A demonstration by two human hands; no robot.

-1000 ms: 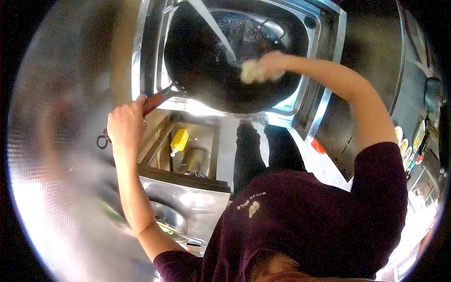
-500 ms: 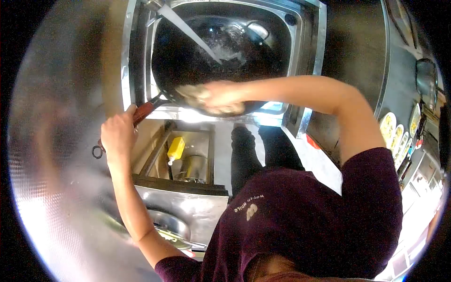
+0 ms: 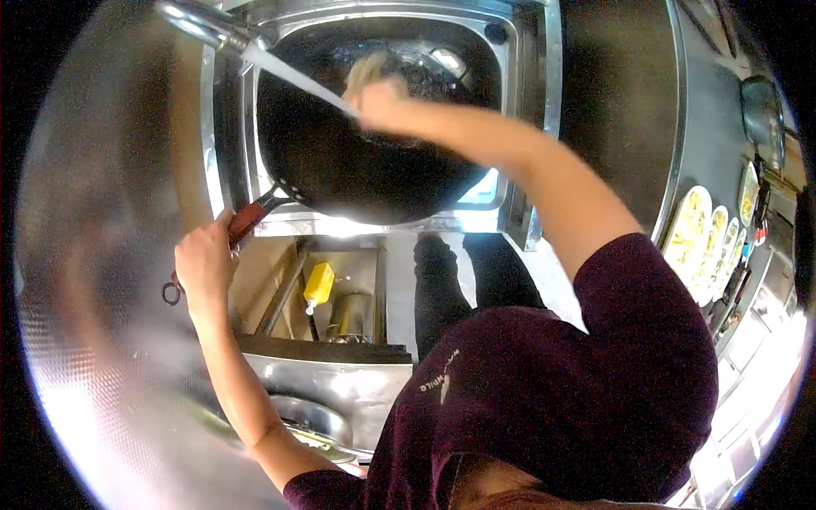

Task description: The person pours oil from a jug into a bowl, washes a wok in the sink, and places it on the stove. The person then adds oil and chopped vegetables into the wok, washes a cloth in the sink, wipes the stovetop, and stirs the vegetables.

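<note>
A large black wok (image 3: 365, 183) rests in the steel sink (image 3: 551, 102), its long reddish-brown handle (image 3: 246, 221) pointing toward the lower left. My left hand (image 3: 206, 263) is wrapped round that handle, with the metal end ring showing below the fist. Inside the wok, my right hand (image 3: 382, 104) is closed on a pale tan scrubbing pad (image 3: 367, 71), blurred by motion; its exact kind is unclear. From the tap (image 3: 200, 25) at upper left, a stream of water (image 3: 297, 81) runs down into the wok beside my right hand.
Below the sink, a yellow bottle (image 3: 320, 283) lies in an open compartment near a metal container (image 3: 350, 316). A metal bowl (image 3: 310, 418) sits at lower left. Several oval dishes of food (image 3: 687, 238) line the counter at right, with a glass-like pan (image 3: 762, 119) beyond.
My right hand has swept the scrubbing pad from the wok's near edge up to its far middle. The left hand keeps its grip on the handle. The view has shifted slightly.
</note>
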